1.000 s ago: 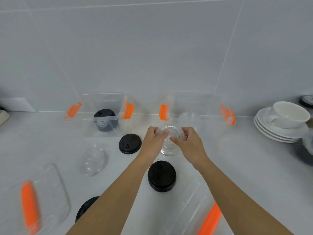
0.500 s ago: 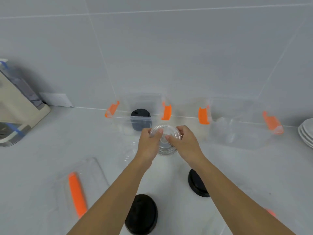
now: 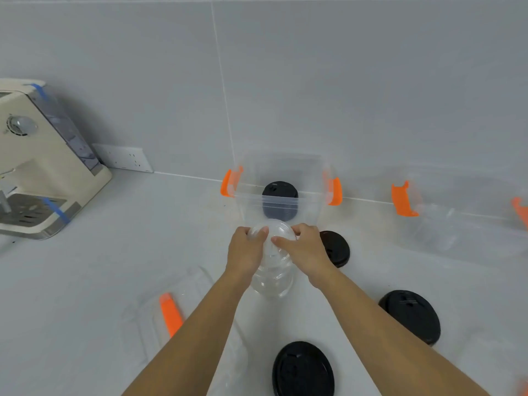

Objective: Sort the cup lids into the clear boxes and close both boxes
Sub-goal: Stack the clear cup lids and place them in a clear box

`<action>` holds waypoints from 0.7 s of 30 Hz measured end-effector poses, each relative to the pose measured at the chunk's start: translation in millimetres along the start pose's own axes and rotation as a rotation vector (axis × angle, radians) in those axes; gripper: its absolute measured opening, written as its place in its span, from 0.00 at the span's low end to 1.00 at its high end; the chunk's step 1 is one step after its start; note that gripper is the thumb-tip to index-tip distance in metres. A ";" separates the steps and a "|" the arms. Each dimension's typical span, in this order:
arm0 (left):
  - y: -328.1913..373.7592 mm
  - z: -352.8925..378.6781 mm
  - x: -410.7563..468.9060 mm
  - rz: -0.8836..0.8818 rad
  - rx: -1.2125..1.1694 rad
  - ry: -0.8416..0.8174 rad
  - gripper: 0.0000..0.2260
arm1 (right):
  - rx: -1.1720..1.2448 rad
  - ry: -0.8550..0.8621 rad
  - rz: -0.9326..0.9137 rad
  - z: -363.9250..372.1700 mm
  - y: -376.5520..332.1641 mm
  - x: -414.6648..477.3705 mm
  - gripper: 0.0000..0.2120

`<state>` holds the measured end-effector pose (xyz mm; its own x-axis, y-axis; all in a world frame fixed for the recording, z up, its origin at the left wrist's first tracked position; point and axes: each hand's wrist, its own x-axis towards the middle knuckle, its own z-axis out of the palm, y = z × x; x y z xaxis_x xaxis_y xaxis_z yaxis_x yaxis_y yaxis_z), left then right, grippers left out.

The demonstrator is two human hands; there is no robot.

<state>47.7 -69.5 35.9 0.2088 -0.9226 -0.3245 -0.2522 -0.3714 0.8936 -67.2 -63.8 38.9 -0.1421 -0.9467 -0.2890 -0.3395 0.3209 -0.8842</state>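
My left hand (image 3: 245, 252) and my right hand (image 3: 305, 250) both pinch the rim of a clear domed cup lid (image 3: 278, 234), held above another clear domed lid (image 3: 271, 281) on the counter. Just behind stands the left clear box (image 3: 281, 172) with orange latches, holding a stack of black lids (image 3: 280, 201). The right clear box (image 3: 463, 224) sits at the far right with clear lids inside. Three black lids lie loose on the counter: one (image 3: 335, 248) beside my right hand, one (image 3: 410, 317) at the right, one (image 3: 303, 370) near the bottom.
A clear box cover (image 3: 177, 315) with an orange strip lies on the counter at the lower left. A cream coffee machine (image 3: 43, 161) stands at the far left by a wall socket (image 3: 123, 158). The tiled wall runs behind the boxes.
The view has swung left: the boxes shifted right, and the cups and saucers left the frame. Both hands keep hold of the clear lid, now over a second clear lid on the counter.
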 end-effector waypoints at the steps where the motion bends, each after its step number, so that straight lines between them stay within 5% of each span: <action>1: -5.2 -0.8 5.7 -0.015 0.027 -0.001 0.18 | -0.029 0.000 0.020 4.4 0.5 2.6 0.19; 15: -37.8 4.5 41.8 -0.222 0.175 -0.066 0.23 | -0.145 -0.057 0.198 24.8 17.5 21.6 0.34; 21: -39.8 8.3 44.0 -0.239 0.083 -0.068 0.24 | -0.161 -0.063 0.183 25.7 21.7 21.8 0.28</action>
<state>59.1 -96.1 -16.5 0.2083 -0.8113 -0.5462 -0.2810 -0.5846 0.7611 -53.8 -78.2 3.9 -0.1580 -0.8705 -0.4661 -0.4582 0.4828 -0.7463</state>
